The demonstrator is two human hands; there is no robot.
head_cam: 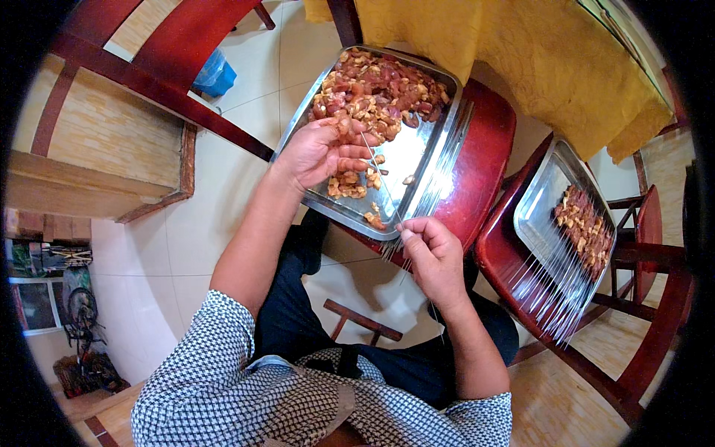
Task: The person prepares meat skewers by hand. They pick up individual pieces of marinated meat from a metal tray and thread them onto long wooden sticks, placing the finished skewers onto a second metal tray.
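Observation:
My right hand [433,254] pinches a thin metal skewer [386,184] between thumb and fingers. The skewer slants up and left across the tray to my left hand [327,148], palm up over the tray. A piece of raw meat [347,127] sits in the left thumb and fingertips at the skewer's tip; whether the tip has pierced it cannot be made out. Below lies a metal tray [410,153] with a heap of cut raw meat [385,89] at its far end. A few loose pieces [346,185] are nearer me. Bare metal skewers [441,167] lie along the tray's right edge.
The tray rests on a red wooden stool [486,134]. To the right, a second metal tray [536,204] on a red chair holds loaded meat skewers [584,232], their bare ends overhanging the edge. A yellow tablecloth [503,61] hangs beyond. A blue bin [217,75] stands at the far left.

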